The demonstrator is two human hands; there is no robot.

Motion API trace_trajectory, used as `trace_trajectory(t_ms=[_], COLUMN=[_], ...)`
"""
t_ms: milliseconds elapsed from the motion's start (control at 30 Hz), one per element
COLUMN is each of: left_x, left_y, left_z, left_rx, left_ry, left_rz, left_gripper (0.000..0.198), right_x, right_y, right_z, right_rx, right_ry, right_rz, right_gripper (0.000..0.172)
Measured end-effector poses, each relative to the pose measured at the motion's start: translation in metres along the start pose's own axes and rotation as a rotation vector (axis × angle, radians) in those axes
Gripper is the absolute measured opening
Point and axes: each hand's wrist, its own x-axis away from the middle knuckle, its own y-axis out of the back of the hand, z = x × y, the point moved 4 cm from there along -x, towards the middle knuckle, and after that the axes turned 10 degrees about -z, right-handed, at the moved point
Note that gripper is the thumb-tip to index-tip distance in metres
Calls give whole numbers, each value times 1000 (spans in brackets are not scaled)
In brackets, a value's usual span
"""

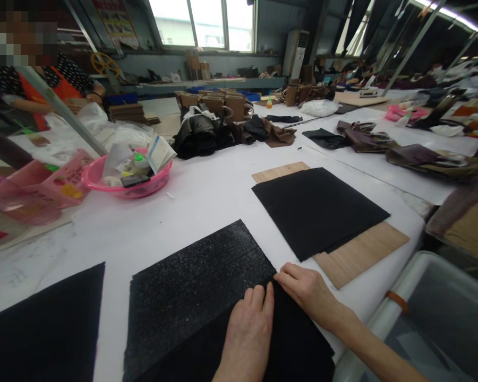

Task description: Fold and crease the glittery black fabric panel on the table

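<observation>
Left hand, one: uncurled, laid upon plain black sheet. Right hand, one: fingertips bunched at sheet's far edge; pinch or touch, cannot tell. Sheet: probably light, flexible; best taken by corners. Speckled black panel, partly beneath, left of hands: possibly tacky; edges preferable. Black stack, on wooden board, beyond right hand.

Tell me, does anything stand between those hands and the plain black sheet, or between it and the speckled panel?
Nothing visible does. The left hand rests on the plain black sheet, the right hand is at its corner, and the sheet partly covers the speckled panel; whatever lies underneath is hidden.
</observation>
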Motion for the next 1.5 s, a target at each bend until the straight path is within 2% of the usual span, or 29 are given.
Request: trace_trajectory(t_ms=[267,500,633,900,1167,1500], left_x=[-5,-6,-9,-15,-20,-25], left_y=[2,4,4,7,8,8], left_z=[0,-2,-2,-2,-1,-3], left_rx=[8,1,2,20,44,23], left_ry=[0,12,15,30,38,35], left_rz=[50,69,100,140,198,203], left_gripper=[55,56,56,56,59,58], right_x=[5,9,11,12,11,11], right_y=[0,-1,1,2,4,3], right_z=[2,-2,-4,-7,-4,-6], right_rx=[67,131,116,10,-2,19], right_ry=[123,168,147,7,-9,-16], right_rz=[-69,-27,-35,-47,-61,-77], right_gripper=[24,23,26,25,26,24])
